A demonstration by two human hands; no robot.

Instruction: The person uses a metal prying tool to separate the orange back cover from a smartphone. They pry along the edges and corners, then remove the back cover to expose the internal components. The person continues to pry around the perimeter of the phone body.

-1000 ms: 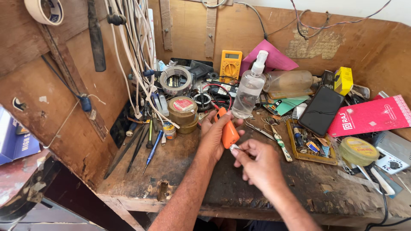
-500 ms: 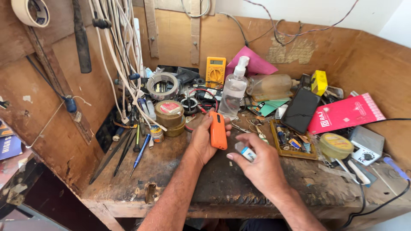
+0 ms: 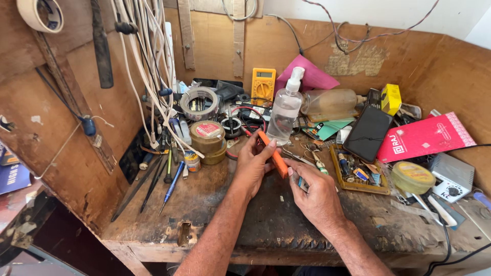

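My left hand (image 3: 253, 166) grips a flat orange device (image 3: 274, 155) upright over the middle of the worn wooden workbench (image 3: 204, 204). Its fingers wrap the left edge and the thumb lies against the top. My right hand (image 3: 317, 197) sits just right of it, fingertips touching the orange device's lower edge, and pinches a small pale-blue part (image 3: 302, 183). How that part meets the device is hidden by my fingers.
A clear spray bottle (image 3: 285, 110) stands right behind the hands, with a yellow multimeter (image 3: 262, 86), tape rolls (image 3: 199, 102), round tins (image 3: 208, 140) and screwdrivers (image 3: 171, 179) to the left. A black phone (image 3: 368, 133), parts tray (image 3: 358, 171), red packet (image 3: 424, 135) and white wires (image 3: 148, 61) crowd the rest.
Both hands have come together and shifted slightly toward me. The orange device went from lying tilted to held upright, and my right fingers now touch it.
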